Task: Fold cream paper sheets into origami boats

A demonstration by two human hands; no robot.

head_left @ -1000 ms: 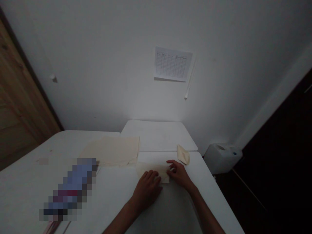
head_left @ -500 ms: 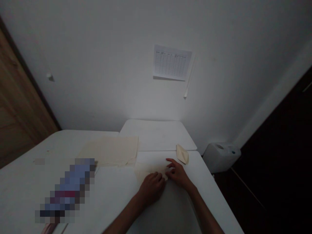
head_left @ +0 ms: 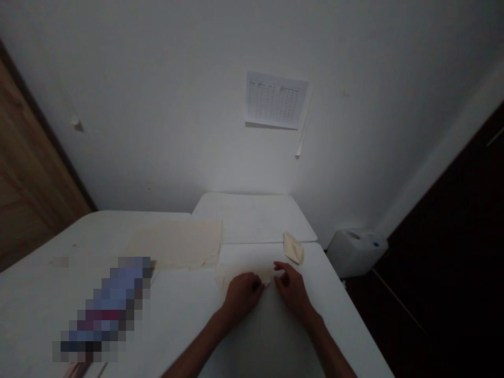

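Note:
A piece of thin beige paper (head_left: 232, 273) lies on the white table in front of me. My left hand (head_left: 243, 294) rests over it with curled fingers, thumb and forefinger pinching its right end. Just to the right, apart from the paper, is my right hand (head_left: 294, 290), its fingers bent and spread with nothing visible between them. Beyond the right hand sits a small folded beige paper (head_left: 293, 248). Larger flat beige sheets (head_left: 177, 244) lie to the left, with a ragged near edge.
A pixelated bluish object (head_left: 108, 304) lies at the left of the white table (head_left: 177, 325). A white plastic jerrycan (head_left: 356, 252) stands beyond the right edge. The wall behind carries a printed sheet (head_left: 275, 100). Wooden panelling (head_left: 31, 152) is at far left.
My right hand has drawn away to the right from the left hand and the paper. My left hand stays on the paper, turned slightly. The view has shifted a little.

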